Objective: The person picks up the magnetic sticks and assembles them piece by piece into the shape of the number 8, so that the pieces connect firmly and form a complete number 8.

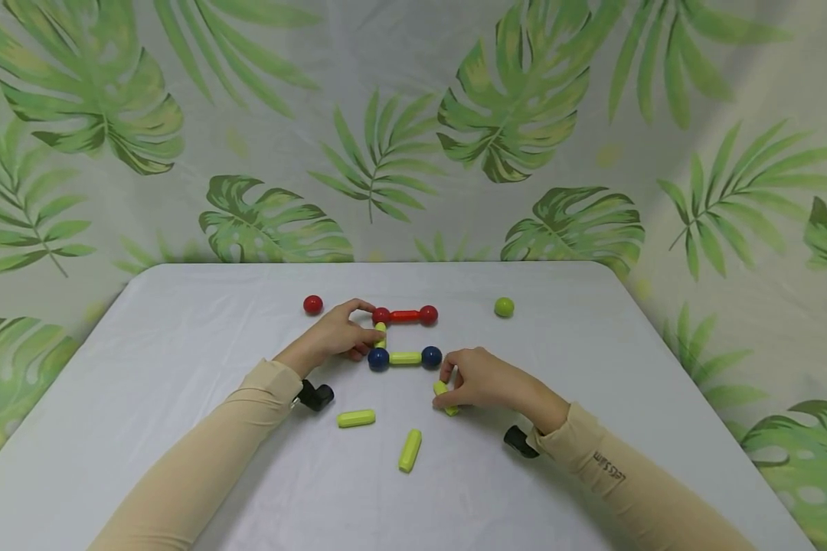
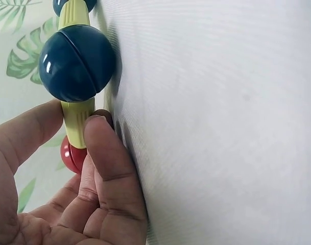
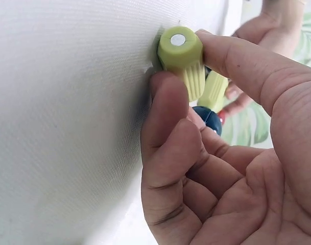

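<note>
roughly midway between the left and right edges of the worktop (image 1: 572, 329), a three-sided frame (image 1: 413, 358) opens towards the right edge: red balls (image 1: 429, 314) on a red rod (image 1: 405, 315) at its far side, dark blue balls (image 1: 431, 357) on a yellow-green rod (image 1: 401, 358) at its near side, and a linking rod (image 1: 380, 327) pinched by the left hand (image 1: 338, 334). a loose ribbed yellow-green rod (image 1: 442, 388), pale disc (image 3: 177, 39) in its end, slants in the right hand (image 1: 484, 379).

The blue ball (image 2: 76, 64) at upper left in the left wrist view looks like smooth, glossy plastic. The yellow-green rod (image 3: 182, 56), top centre in the right wrist view, seems satin plastic, ribbed along its side, with a smooth, metallic-looking end disc (image 3: 177, 40). The white table covering (image 3: 58, 117) resembles matt, finely woven cloth.
</note>
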`<act>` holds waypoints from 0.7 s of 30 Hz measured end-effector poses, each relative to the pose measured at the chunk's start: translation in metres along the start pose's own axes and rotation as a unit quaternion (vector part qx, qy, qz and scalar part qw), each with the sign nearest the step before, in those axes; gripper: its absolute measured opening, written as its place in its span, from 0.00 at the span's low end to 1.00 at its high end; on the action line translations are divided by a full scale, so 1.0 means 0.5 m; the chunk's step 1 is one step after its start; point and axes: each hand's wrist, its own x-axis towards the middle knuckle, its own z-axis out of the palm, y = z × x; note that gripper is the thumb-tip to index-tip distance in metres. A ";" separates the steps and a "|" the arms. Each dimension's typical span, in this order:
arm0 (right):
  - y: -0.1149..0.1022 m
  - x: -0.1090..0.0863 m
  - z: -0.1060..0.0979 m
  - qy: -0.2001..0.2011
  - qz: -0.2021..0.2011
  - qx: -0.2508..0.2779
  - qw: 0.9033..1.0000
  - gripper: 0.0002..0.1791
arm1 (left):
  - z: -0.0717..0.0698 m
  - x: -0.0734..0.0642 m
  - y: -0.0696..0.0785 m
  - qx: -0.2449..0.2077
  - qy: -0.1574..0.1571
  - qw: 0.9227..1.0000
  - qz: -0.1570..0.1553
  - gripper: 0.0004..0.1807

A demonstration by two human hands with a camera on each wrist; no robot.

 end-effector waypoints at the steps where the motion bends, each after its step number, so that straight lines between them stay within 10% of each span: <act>1: 0.000 -0.001 0.000 0.001 0.003 0.002 1.000 0.17 | 0.000 0.000 0.000 -0.001 0.000 1.000 0.000 0.34; 21: 0.016 -0.001 -0.029 0.010 0.004 0.021 1.000 0.13 | 0.000 0.000 -0.003 -0.001 0.000 1.000 -0.001 0.34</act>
